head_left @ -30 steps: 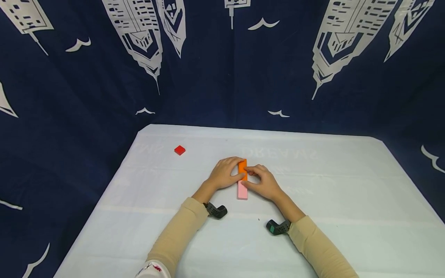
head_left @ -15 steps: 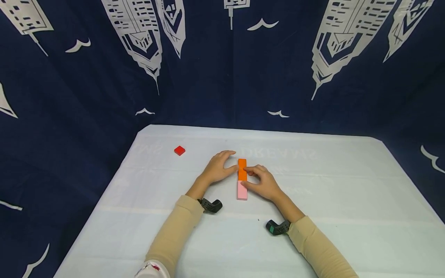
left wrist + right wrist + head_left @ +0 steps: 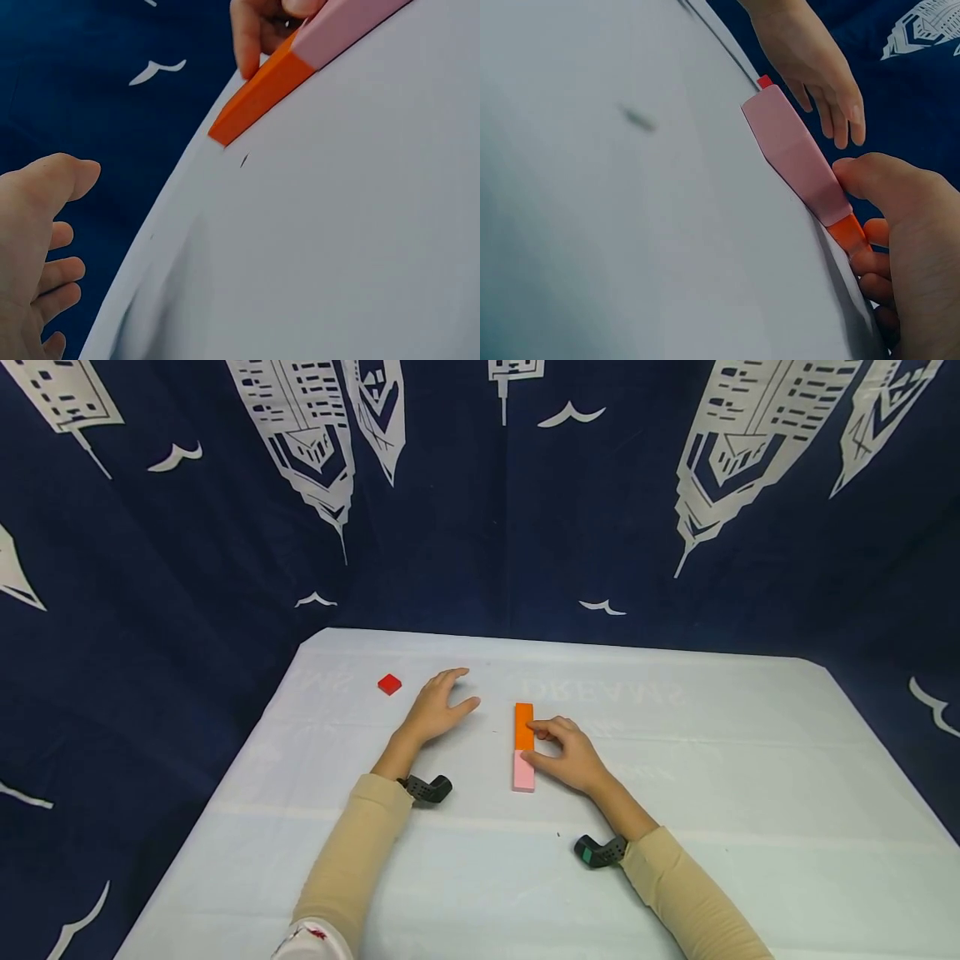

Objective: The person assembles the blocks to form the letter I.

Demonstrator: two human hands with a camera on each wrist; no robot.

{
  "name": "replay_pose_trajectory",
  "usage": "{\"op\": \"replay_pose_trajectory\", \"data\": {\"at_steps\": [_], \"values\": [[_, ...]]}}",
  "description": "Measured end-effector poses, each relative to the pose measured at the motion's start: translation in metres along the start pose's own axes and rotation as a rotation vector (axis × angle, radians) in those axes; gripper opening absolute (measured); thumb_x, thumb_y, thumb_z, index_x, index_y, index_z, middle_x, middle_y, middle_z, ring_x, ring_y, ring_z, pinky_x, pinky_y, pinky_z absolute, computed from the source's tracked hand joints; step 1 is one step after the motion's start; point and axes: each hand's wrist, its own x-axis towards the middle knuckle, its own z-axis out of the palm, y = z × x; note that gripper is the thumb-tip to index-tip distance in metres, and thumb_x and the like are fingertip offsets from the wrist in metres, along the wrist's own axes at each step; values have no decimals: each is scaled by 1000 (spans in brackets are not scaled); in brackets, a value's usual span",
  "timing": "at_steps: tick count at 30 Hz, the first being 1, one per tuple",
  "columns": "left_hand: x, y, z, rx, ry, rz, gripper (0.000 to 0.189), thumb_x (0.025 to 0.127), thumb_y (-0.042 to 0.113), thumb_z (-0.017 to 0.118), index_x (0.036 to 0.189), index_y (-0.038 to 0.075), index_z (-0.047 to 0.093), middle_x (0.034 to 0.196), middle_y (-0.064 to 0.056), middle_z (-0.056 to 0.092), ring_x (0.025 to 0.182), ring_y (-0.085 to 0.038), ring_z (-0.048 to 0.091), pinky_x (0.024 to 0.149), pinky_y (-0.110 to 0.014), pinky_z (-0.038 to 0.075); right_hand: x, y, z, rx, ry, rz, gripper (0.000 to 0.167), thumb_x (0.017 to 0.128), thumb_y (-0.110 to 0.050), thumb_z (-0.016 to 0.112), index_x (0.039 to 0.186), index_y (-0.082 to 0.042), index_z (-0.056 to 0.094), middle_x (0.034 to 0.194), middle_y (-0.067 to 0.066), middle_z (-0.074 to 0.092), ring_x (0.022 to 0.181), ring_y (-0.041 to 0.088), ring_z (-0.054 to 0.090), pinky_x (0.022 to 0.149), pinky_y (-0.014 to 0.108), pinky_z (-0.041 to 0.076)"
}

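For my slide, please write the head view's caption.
Right hand touches orange block and pink block, end to end; empty left hand near red block.

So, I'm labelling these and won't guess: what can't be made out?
Left wrist: one end of the pink block and most of the right hand, cut off by the top edge.
Right wrist: part of the red block, behind the pink block; a dark smudge, blurred.
Head: small tabletop markings, too faint.

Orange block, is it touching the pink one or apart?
Touching: the orange block meets the pink block end to end, with no gap showing.
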Motion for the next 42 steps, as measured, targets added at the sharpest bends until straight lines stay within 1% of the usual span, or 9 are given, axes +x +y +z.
{"op": "replay_pose_trajectory", "data": {"at_steps": [3,9,16,22,27,30,36,42], "values": [[0,-5,-8,10,14,-15,62,94,39,62,145,10,43,149,-11,42,137,-29,36,113,-46,28,0,1,0,5,1,0,48,80,-26,81,121,-5,66,99,3,61,95,20,55,87,40,47],[-3,-18,-23,13,46,-51,58,96,33,60,145,9,43,148,-13,42,137,-30,36,112,-47,29,-1,2,-1,13,-4,4,48,80,-25,81,121,-5,66,99,3,61,95,21,54,87,40,46],[-8,-31,-35,18,72,-89,58,96,31,60,146,8,41,149,-14,40,137,-31,36,112,-47,29,-1,2,-1,11,0,8,49,80,-25,81,121,-5,66,99,3,61,94,20,54,86,40,47],[-10,-44,-43,23,104,-122,58,96,31,60,145,7,42,148,-17,41,135,-35,38,112,-49,28,-2,2,-1,9,5,7,48,80,-25,81,121,-5,66,98,3,61,94,20,54,86,40,47],[-12,-54,-49,24,170,-134,57,94,26,60,143,3,43,146,-20,41,134,-37,37,112,-50,27,-3,3,0,9,12,-2,48,79,-24,81,120,-5,67,98,3,61,93,20,54,85,39,47],[-13,-60,-51,26,205,-142,56,93,23,60,142,1,45,145,-22,43,132,-39,39,110,-51,30,-2,4,0,8,15,-11,48,79,-24,81,120,-4,67,98,3,61,93,20,54,85,39,47],[-16,-70,-55,56,220,-166,54,93,22,59,141,0,46,144,-23,44,129,-39,42,108,-51,33,-1,4,1,9,14,-20,48,79,-25,81,120,-4,67,98,2,61,93,19,55,85,38,47],[-19,-75,-57,77,228,-196,56,92,21,62,141,-1,46,141,-24,46,128,-40,44,108,-51,33,-1,3,1,7,17,-24,48,79,-25,81,119,-4,67,97,1,60,93,19,55,85,39,47]]}}
